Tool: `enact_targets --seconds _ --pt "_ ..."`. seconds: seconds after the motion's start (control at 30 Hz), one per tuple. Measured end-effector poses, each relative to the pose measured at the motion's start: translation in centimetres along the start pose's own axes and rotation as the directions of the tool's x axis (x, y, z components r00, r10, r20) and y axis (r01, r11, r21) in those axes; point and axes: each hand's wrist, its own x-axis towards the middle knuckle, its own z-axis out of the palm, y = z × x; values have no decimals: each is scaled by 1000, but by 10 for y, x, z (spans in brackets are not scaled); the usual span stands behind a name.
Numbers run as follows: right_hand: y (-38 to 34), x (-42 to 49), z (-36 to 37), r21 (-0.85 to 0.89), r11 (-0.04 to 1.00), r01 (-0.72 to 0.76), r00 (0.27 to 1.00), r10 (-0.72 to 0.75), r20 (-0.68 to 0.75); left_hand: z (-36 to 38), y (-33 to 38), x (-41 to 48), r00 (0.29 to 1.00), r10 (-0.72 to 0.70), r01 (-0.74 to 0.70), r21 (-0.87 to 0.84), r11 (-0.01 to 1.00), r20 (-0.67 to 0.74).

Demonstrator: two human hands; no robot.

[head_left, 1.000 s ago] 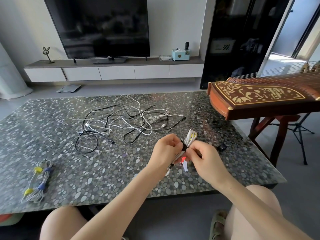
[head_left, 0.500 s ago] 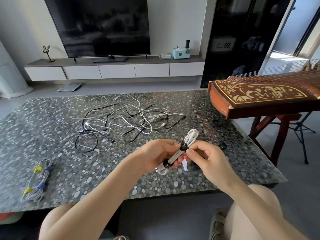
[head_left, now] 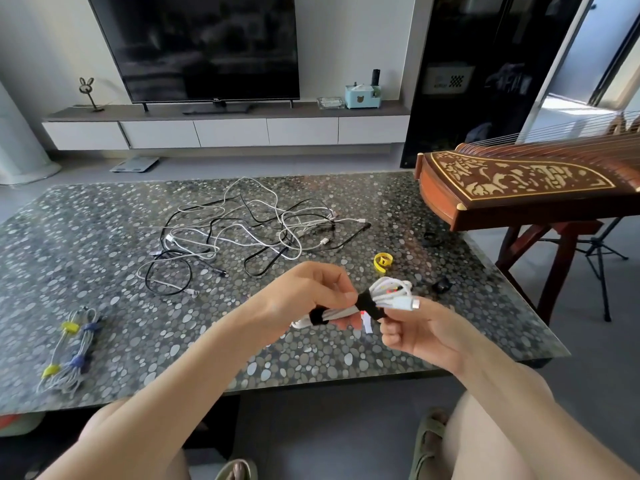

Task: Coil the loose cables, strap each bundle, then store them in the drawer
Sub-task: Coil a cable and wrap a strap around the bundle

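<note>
A coiled white cable bundle [head_left: 389, 295] with two black straps hangs above the table's near edge. My left hand [head_left: 311, 299] grips its left part with curled fingers. My right hand [head_left: 415, 330] pinches the right black strap, and the cable's plug lies over its fingers. A tangle of loose white and black cables [head_left: 249, 233] lies in the middle of the pebble-patterned table [head_left: 104, 265]. A finished bundle with yellow and blue straps [head_left: 69, 351] rests at the near left.
A yellow strap roll [head_left: 382, 262] and black straps [head_left: 441, 285] lie on the table's right side. A wooden zither [head_left: 526, 185] on a stand overhangs the table's right edge. A TV cabinet with drawers [head_left: 228, 131] stands against the far wall.
Both hands have turned the bundle from upright to nearly level and lifted it slightly. The yellow strap roll, hidden before, is now in sight.
</note>
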Motion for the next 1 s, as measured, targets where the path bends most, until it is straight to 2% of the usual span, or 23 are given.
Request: enact_targets --seconds 0.1,0.2,0.3,0.37,0.43,0.5,0.6,0.7,0.8,0.9,1.0 --pt "-5 9 2 -49 995 -89 994 86 -61 9 4 -9 1000 9 -8 115 993 -6" --pt "-16 18 12 -272 954 -127 985 91 -144 21 2 -15 999 22 -7 320 947 -46" --pt "-30 24 30 -513 848 -133 981 40 -187 31 -3 -17 996 35 15 565 825 -77" --pt "-36 25 42 -651 752 -103 977 -47 -209 36 -7 -19 996 6 49 618 785 -86" --pt "-41 22 54 -731 682 -24 969 -165 -185 37 -10 -19 991 -56 113 558 822 -117" --pt "-44 17 66 -800 591 103 945 -309 -106 35 -13 -15 976 -135 194 400 896 -171" --pt "-42 6 79 -915 289 282 865 -489 113 29 -17 -8 943 -242 289 199 936 -229" --pt "-32 -5 84 -936 13 352 797 -528 292 27 -21 -5 923 -307 336 96 937 -233" --pt "-22 -13 80 -906 -141 400 732 -545 408 27 -27 -4 905 -348 340 -74 937 -243" --pt "-9 -19 69 -802 -337 494 585 -553 593 27 -29 -2 895 -402 376 -162 913 -191" --pt "8 -26 52 -709 -468 527 438 -566 699 21 -28 1 887 -458 402 -386 830 -60"
